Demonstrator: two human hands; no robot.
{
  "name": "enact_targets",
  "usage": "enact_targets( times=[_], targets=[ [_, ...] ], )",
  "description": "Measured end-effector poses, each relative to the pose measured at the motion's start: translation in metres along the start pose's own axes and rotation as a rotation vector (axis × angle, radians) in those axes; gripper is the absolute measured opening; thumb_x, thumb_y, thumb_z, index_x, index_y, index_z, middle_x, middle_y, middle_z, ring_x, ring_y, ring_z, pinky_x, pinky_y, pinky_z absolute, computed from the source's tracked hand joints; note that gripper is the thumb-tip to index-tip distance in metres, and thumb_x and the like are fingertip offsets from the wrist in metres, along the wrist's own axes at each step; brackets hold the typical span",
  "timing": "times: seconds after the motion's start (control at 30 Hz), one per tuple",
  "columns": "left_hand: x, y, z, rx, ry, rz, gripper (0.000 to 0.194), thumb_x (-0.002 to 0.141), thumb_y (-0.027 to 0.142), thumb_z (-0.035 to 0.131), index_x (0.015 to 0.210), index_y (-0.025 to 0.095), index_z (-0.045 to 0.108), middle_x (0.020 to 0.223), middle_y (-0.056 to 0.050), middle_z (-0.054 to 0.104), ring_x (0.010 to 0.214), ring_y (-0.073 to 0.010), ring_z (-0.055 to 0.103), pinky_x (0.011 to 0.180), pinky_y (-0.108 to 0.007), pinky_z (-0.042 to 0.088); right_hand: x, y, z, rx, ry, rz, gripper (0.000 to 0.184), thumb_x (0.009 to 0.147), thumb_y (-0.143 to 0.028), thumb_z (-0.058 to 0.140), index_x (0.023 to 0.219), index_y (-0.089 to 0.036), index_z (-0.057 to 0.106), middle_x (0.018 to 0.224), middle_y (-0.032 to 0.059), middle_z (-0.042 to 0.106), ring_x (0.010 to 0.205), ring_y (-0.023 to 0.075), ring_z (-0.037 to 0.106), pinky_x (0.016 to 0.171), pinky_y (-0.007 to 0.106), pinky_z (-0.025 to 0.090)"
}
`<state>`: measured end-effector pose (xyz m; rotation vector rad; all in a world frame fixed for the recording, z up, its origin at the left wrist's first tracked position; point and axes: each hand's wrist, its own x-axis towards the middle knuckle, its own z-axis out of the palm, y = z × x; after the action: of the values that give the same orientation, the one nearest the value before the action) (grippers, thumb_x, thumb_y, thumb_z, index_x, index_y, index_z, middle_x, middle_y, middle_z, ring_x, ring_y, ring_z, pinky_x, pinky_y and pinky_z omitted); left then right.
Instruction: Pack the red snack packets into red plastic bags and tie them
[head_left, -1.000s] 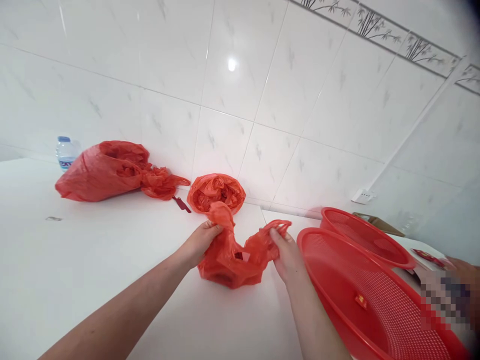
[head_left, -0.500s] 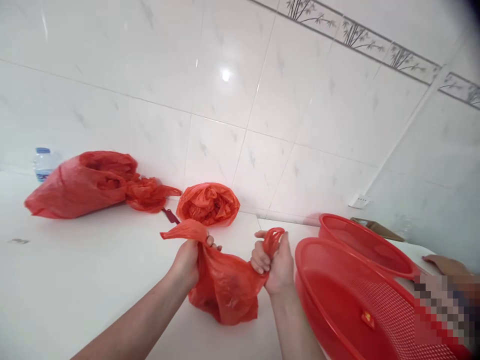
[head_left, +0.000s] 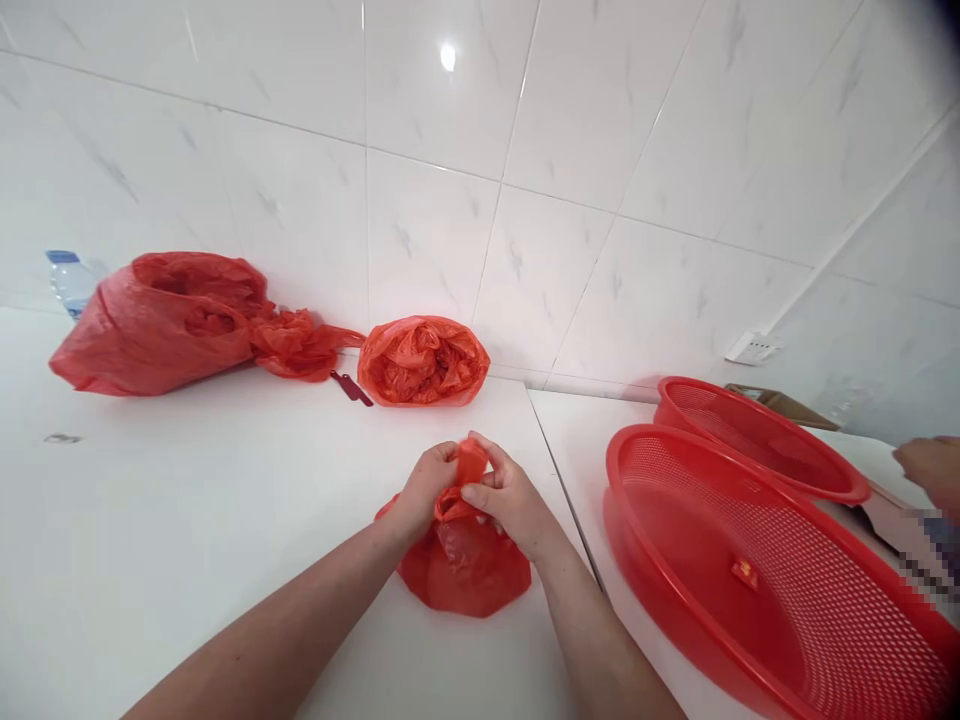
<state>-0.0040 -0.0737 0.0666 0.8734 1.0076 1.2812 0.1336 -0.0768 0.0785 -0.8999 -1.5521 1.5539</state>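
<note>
A thin red plastic bag (head_left: 472, 575) rests on the white table (head_left: 262, 510) in front of me, its top gathered between both hands. My left hand (head_left: 429, 490) is closed on the left side of the gathered neck. With thumb and fingers, my right hand (head_left: 510, 500) pinches the upright end of the bag from the right. What lies inside the bag is hidden. Just behind, a rolled-open red bag (head_left: 424, 362) full of crumpled red plastic stands near the wall, and a small dark red folding tool (head_left: 351, 388) lies beside it.
On the left lie a large stuffed red bag (head_left: 150, 335) and a plastic bottle (head_left: 69, 285). To the right are a big red basket (head_left: 712, 560) holding a small red packet (head_left: 745, 572), and a second red basket (head_left: 757, 440). A co-worker's hand (head_left: 934, 470) shows at the far right.
My hands were apart, each on one side of the bag's top; now they have come together at its neck. The view has tilted down. The co-worker's hand has shifted.
</note>
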Motion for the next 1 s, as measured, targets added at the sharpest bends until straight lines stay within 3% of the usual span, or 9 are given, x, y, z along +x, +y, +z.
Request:
enact_targets(
  times=[0.13, 0.23, 0.3, 0.37, 0.5, 0.63, 0.77, 0.9, 1.0],
  targets=[
    [-0.005, -0.006, -0.001, 0.253, -0.057, 0.065, 0.016, 0.067, 0.019, 0.06, 0.082, 0.021, 0.056, 0.06, 0.002, 0.06, 0.055, -0.0166, 0.057, 0.056, -0.028, 0.043, 0.009, 0.016, 0.006, 0.034, 0.164, -0.03, 0.03, 0.078, -0.042, 0.062, 0.095, -0.018, 0.064, 0.051, -0.007, 0.047, 0.043, 0.0061, 0.035, 0.04, 0.019, 0.026],
    [-0.012, -0.008, -0.001, 0.356, -0.005, 0.157, 0.032, 0.075, 0.025, 0.056, 0.108, 0.023, 0.056, 0.09, -0.005, 0.067, 0.075, -0.0184, 0.061, 0.071, -0.031, 0.047, 0.015, 0.028, 0.002, 0.162, 0.281, 0.021, 0.03, 0.08, -0.047, 0.059, 0.084, -0.017, 0.06, 0.044, -0.0094, 0.038, 0.039, 0.0056, 0.028, 0.037, 0.019, 0.02],
    [-0.018, -0.008, 0.0, 0.395, -0.007, 0.253, 0.041, 0.078, 0.029, 0.057, 0.119, 0.027, 0.053, 0.118, -0.006, 0.059, 0.097, -0.0196, 0.058, 0.085, -0.032, 0.045, 0.018, 0.032, -0.001, 0.24, 0.308, 0.037, 0.028, 0.079, -0.046, 0.06, 0.082, -0.018, 0.057, 0.046, -0.0095, 0.039, 0.039, 0.0055, 0.029, 0.038, 0.019, 0.021],
    [-0.022, -0.009, 0.002, 0.42, -0.018, 0.334, 0.042, 0.079, 0.032, 0.059, 0.12, 0.029, 0.053, 0.13, -0.004, 0.052, 0.111, -0.0206, 0.052, 0.094, -0.032, 0.041, 0.018, 0.035, -0.004, 0.262, 0.311, 0.038, 0.026, 0.078, -0.044, 0.061, 0.082, -0.018, 0.056, 0.049, -0.009, 0.042, 0.041, 0.0055, 0.032, 0.04, 0.019, 0.024],
    [-0.019, -0.011, 0.003, 0.4, 0.013, 0.353, 0.018, 0.081, 0.036, 0.057, 0.092, 0.022, 0.062, 0.105, -0.005, 0.063, 0.096, -0.0201, 0.058, 0.089, -0.032, 0.042, 0.015, 0.035, -0.007, 0.247, 0.306, 0.041, 0.025, 0.078, -0.043, 0.062, 0.083, -0.019, 0.056, 0.05, -0.0078, 0.048, 0.041, 0.0062, 0.035, 0.04, 0.019, 0.024],
    [-0.01, -0.013, -0.003, 0.305, 0.049, 0.216, 0.023, 0.08, 0.043, 0.056, 0.081, 0.02, 0.06, 0.075, -0.002, 0.063, 0.074, -0.0186, 0.058, 0.074, -0.031, 0.045, 0.012, 0.034, -0.009, 0.345, 0.18, 0.03, 0.037, 0.082, -0.055, 0.053, 0.084, -0.018, 0.058, 0.052, -0.0027, 0.058, 0.037, 0.006, 0.033, 0.041, 0.019, 0.024],
    [-0.007, -0.01, -0.006, 0.331, 0.074, 0.168, 0.028, 0.079, 0.045, 0.058, 0.068, 0.02, 0.051, 0.062, 0.003, 0.053, 0.061, -0.0148, 0.049, 0.058, -0.025, 0.04, 0.012, 0.031, -0.012, 0.445, 0.095, -0.014, 0.06, 0.083, -0.067, 0.038, 0.078, -0.014, 0.066, 0.065, 0.0042, 0.064, 0.047, 0.0085, 0.046, 0.051, 0.022, 0.037],
    [-0.005, -0.007, -0.007, 0.311, 0.042, 0.118, 0.03, 0.079, 0.045, 0.058, 0.067, 0.02, 0.048, 0.06, 0.005, 0.05, 0.057, -0.0136, 0.047, 0.054, -0.023, 0.039, 0.012, 0.028, -0.014, 0.207, 0.086, -0.068, 0.027, 0.075, -0.037, 0.066, 0.095, -0.019, 0.067, 0.081, 0.0007, 0.066, 0.067, 0.011, 0.057, 0.067, 0.023, 0.044],
    [-0.003, -0.005, -0.007, 0.203, 0.029, 0.065, 0.03, 0.079, 0.049, 0.057, 0.072, 0.021, 0.049, 0.061, 0.004, 0.053, 0.054, -0.0136, 0.049, 0.052, -0.024, 0.041, 0.012, 0.03, -0.017, 0.063, 0.089, -0.099, 0.053, 0.069, -0.022, 0.068, 0.12, -0.027, 0.053, 0.084, -0.0027, 0.064, 0.071, 0.0127, 0.059, 0.068, 0.025, 0.046]
  ],
)
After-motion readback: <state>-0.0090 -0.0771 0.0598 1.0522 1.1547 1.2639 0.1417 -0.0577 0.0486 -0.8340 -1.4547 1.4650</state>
